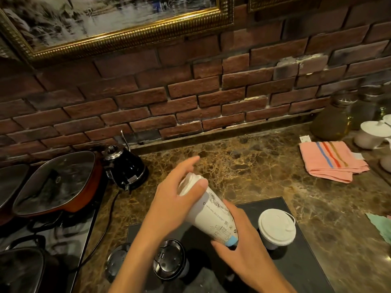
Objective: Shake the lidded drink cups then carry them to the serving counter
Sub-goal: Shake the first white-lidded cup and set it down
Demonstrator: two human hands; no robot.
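A tall white printed paper cup [213, 214] with a white lid is tilted nearly on its side above the counter, lid end pointing up-left. My left hand [179, 197] covers the lid end, thumb across the cup's rim. My right hand [243, 250] grips the cup's base, where a blue band shows. A second white lidded cup [276, 227] stands upright on the black mat [300, 263], just right of my right hand.
A black kettle [127, 166] stands at the brick wall to the left, beside glass-lidded pans [57, 182]. Two dark round lidded containers [169, 259] sit near the front edge. A pink striped cloth [332, 160], jars and white pots are at the right.
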